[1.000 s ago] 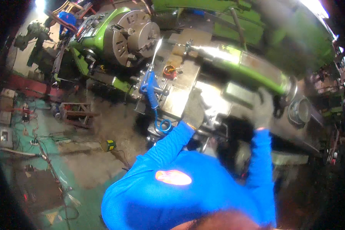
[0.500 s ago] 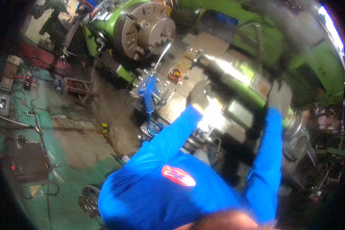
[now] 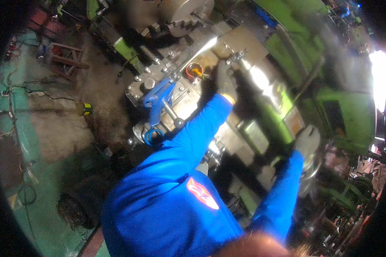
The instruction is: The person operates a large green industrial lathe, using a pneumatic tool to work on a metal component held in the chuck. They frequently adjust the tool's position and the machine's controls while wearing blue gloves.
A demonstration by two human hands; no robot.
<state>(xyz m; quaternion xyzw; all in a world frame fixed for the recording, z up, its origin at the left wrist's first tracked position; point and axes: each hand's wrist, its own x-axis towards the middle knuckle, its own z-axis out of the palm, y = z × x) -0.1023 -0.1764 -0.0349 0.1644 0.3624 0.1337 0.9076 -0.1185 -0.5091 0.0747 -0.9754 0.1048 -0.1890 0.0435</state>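
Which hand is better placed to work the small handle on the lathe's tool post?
Left. The left hand is already up at the small handle on the tool post, touching or nearly so. The right hand is far off, on the handwheel.

Worn on the head, looking steeply down over a blue-sleeved torso (image 3: 167, 205) onto a green lathe (image 3: 330, 103) and its grey carriage (image 3: 180, 94). Tilted, so the machine runs diagonally from upper left to lower right. Close enough for both gloved hands to fall mid-frame. Fisheye, with a dark rim and bent edges; teal floor (image 3: 13, 141) at left. Single view only, nothing shared.
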